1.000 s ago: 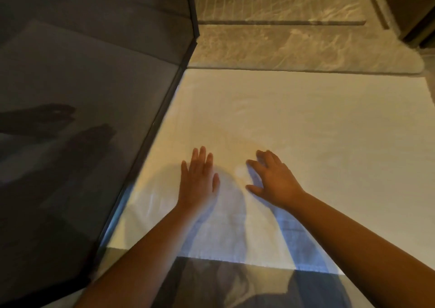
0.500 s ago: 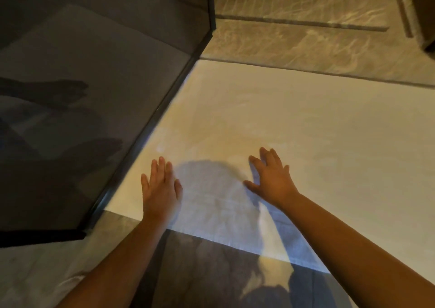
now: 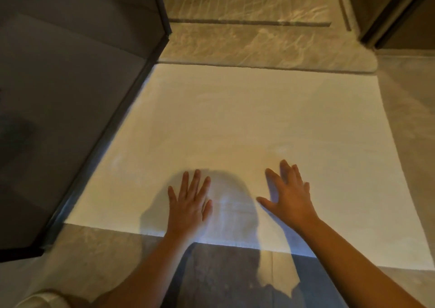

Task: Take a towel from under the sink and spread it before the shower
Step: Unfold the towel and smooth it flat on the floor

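Note:
A white towel lies spread flat on the floor, its far edge against the raised marble threshold of the shower. My left hand rests palm down on the towel near its front edge, fingers apart. My right hand lies flat on the towel a little to the right, fingers spread, holding nothing. Both forearms reach in from the bottom of the view.
A dark glass panel in a black frame stands along the towel's left side. A dark door frame stands at the top right. Grey tiled floor runs to the right and in front of the towel.
My left hand slid left toward the glass, then back to the right along the towel's front part. The right hand shifted slightly right and its fingers opened flatter. The view swung.

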The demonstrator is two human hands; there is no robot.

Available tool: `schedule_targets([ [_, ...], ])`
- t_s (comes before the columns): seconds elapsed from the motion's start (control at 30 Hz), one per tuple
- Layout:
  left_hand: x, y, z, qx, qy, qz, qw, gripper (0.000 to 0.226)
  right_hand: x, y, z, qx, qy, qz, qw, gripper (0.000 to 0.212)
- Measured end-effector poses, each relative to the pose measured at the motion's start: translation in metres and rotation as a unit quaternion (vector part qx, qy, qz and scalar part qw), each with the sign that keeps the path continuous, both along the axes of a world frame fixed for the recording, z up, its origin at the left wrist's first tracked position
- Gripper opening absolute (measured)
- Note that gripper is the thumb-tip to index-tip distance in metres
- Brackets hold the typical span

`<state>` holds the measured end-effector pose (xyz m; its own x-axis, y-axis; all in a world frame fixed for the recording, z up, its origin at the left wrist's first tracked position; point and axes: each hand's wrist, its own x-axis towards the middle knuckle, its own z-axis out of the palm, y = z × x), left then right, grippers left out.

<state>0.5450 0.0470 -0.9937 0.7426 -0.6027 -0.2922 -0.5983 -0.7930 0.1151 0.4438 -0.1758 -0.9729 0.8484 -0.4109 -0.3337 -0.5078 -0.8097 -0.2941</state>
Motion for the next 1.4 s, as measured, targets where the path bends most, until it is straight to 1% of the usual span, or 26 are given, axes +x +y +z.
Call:
schedule_targets([
  [0.1, -0.003, -0.010, 0.005, -0.021, -0.004, -0.002, 1.000, 0.059, -0.016, -0.012, 0.004, 0.006, -0.002, -0.030, 1.000, 0.075],
  [0.23, -0.017, -0.041, 0.015, -0.029, -0.045, -0.096, 0.994, 0.059, -0.040, -0.032, 0.009, -0.018, 0.018, -0.062, 0.998, 0.078],
  [0.33, -0.028, -0.059, 0.010, -0.018, -0.012, -0.117, 0.993, 0.064, -0.059, -0.048, 0.013, -0.009, 0.018, -0.103, 0.995, 0.082],
  [0.43, -0.034, -0.064, -0.008, 0.002, 0.016, -0.107, 0.994, 0.069, -0.075, -0.058, 0.013, 0.014, 0.042, -0.126, 0.991, 0.087],
  [0.53, -0.036, -0.068, -0.008, 0.023, 0.027, -0.101, 0.994, 0.073, -0.084, -0.061, 0.008, 0.047, 0.063, -0.137, 0.987, 0.088],
  [0.8, -0.036, -0.078, 0.004, 0.052, 0.046, -0.108, 0.992, 0.076, -0.083, -0.071, 0.005, 0.044, 0.071, -0.125, 0.989, 0.092],
  [1.0, -0.035, -0.081, 0.004, 0.058, 0.042, -0.110, 0.991, 0.078, -0.081, -0.074, 0.005, 0.046, 0.074, -0.117, 0.989, 0.093],
  [1.1, -0.035, -0.080, 0.002, 0.050, 0.040, -0.114, 0.991, 0.077, -0.080, -0.075, 0.008, 0.045, 0.077, -0.113, 0.990, 0.092],
  [1.2, -0.034, -0.080, 0.001, 0.045, 0.029, -0.118, 0.992, 0.075, -0.078, -0.072, 0.008, 0.041, 0.057, -0.110, 0.991, 0.088],
  [1.27, -0.037, -0.080, 0.003, 0.038, 0.022, -0.126, 0.991, 0.072, -0.073, -0.062, 0.007, 0.023, 0.043, -0.083, 0.995, 0.086],
  [1.33, -0.042, -0.079, 0.010, 0.013, 0.019, -0.143, 0.989, 0.067, -0.071, -0.049, 0.004, 0.007, 0.042, -0.048, 0.998, 0.083],
  [1.4, -0.047, -0.074, 0.014, -0.013, -0.008, -0.166, 0.986, 0.060, -0.074, -0.040, -0.002, 0.000, 0.053, -0.028, 0.998, 0.080],
])
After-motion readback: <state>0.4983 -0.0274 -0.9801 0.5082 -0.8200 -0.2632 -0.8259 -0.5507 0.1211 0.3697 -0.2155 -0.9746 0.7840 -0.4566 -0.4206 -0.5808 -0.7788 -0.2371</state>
